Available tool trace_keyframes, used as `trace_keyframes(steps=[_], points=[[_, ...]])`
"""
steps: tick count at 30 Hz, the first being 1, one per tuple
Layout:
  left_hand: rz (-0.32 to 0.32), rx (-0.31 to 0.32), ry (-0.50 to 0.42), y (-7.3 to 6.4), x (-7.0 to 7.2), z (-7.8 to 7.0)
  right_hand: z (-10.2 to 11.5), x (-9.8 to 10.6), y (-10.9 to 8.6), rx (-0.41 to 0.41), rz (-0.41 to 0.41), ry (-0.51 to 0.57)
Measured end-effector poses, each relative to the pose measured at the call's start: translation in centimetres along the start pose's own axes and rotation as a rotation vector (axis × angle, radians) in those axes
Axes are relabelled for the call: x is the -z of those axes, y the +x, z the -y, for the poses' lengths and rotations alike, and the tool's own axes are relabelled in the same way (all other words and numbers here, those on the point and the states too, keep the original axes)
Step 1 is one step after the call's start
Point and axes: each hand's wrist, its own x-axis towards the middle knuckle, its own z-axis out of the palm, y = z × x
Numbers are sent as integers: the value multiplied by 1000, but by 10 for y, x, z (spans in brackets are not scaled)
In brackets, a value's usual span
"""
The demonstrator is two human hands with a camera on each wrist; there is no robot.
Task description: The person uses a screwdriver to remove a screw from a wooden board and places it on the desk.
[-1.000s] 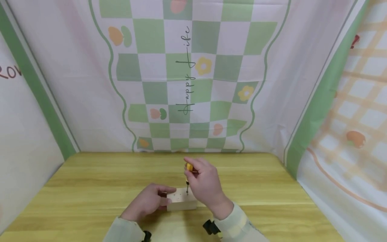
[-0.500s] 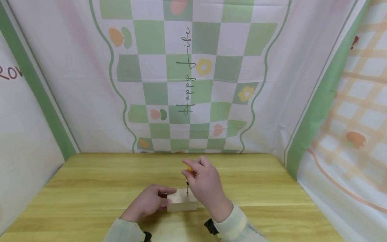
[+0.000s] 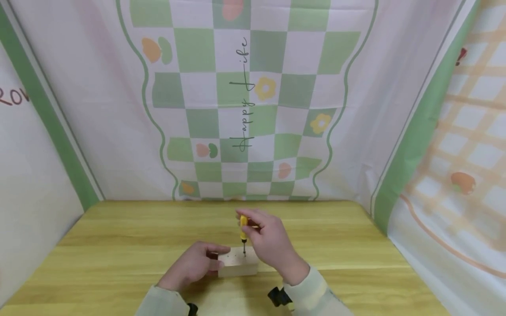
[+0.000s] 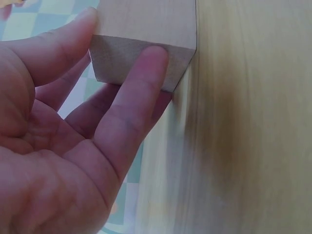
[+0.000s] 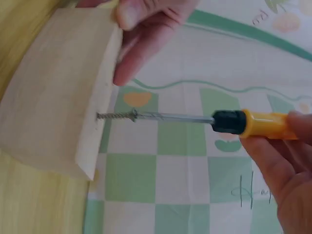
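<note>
A pale wooden block (image 3: pixel 237 270) lies on the table, small dark holes showing in its top face. My left hand (image 3: pixel 195 263) grips its left end. In the left wrist view one finger (image 4: pixel 134 97) lies against the block's end face. Above the block's right part my right hand (image 3: pixel 273 240) pinches the yellow handle of a screwdriver (image 3: pixel 243 232), shaft pointing down. The right wrist view shows the screwdriver's tip at the head of a screw (image 5: pixel 114 116). That screw stands in the block's face, with much of its thread exposed.
The wood-grain table (image 3: pixel 138 228) ends at a back wall of green-and-white checked cloth (image 3: pixel 237 114). Cloth hangs on both sides too, with an orange plaid piece (image 3: pixel 470 109) on the right. Dark straps (image 3: pixel 278 296) sit at the wrists.
My right hand's fingers have shifted round the screwdriver handle, and more of the yellow shows now. The left hand and the block stay almost where they were.
</note>
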Motion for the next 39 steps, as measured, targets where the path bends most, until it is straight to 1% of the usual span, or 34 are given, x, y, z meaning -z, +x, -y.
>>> trace_keyframes(steps=[2, 6, 8, 9, 11, 13, 16, 18, 19, 21, 23, 25, 27, 29, 32, 33, 34, 36, 39], points=[[-1, 1, 5, 0, -1, 0, 0, 0, -1, 14, -3, -67], [3, 0, -3, -1, -1, -1, 1, -6, -3, 148, -92, -294], [5, -2, -9, -1, -1, -1, 2, -8, -3, 205, -142, -361], [4, -2, -9, -1, -1, -1, 3, -9, -3, 219, -155, -372], [5, -3, -12, -1, -1, -1, 3, -8, -3, 221, -143, -359], [4, 0, -10, -1, -1, -1, 2, -4, -2, 200, -87, -285], [2, 3, -10, 0, -2, -1, 1, 3, -1, 109, 20, -116], [-1, 7, -3, 0, -1, -1, 1, 7, 0, 44, 61, -47], [-1, 8, -3, 0, -1, -1, 1, 7, 0, 28, 63, -50], [-2, 7, 0, 0, -1, -1, 0, 6, 0, 42, 31, -114], [0, 5, -3, 1, 0, 0, 0, 3, 0, 94, -13, -209], [1, 2, -9, 1, 0, 1, 0, -1, -1, 151, -61, -266], [2, 2, -16, 1, 0, 1, 1, -3, 0, 181, -76, -256], [1, 0, -18, 1, 0, 1, 1, -3, 0, 183, -51, -176], [3, -4, -22, 1, 0, 1, -2, 1, 0, 135, 32, -50], [6, -3, -26, 0, 0, 1, -3, 2, 0, 114, 60, -20], [7, -4, -27, 0, 0, 0, -4, 4, 0, 100, 79, -14], [9, -8, -24, 0, 0, 0, -4, 4, -1, 92, 71, -52], [12, -15, -17, 1, 1, 0, -2, 0, 0, 151, -11, -180]])
